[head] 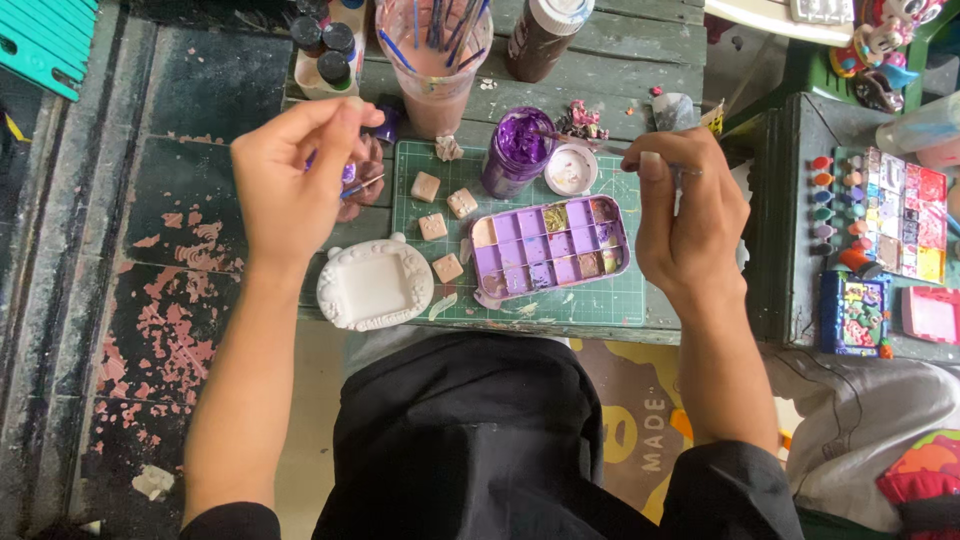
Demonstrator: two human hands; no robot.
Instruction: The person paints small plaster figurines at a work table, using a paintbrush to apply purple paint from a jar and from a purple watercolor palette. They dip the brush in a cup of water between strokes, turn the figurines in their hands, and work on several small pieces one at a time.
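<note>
Green cutting mat [600, 300] | purple palette [548, 248], white frame [374, 285] | right hand [690, 215] grips brush [580, 140]

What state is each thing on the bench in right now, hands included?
Left hand: raised, pinching a small purple piece.
Right hand: closed on a thin brush, tip at the paint jar.
Purple paint jar: open, lid off.
Purple palette tray: open, wells partly filled.
White frame: flat, unpainted.
Brush cup: upright, holding brushes.
Brown bottle: capped.
</note>
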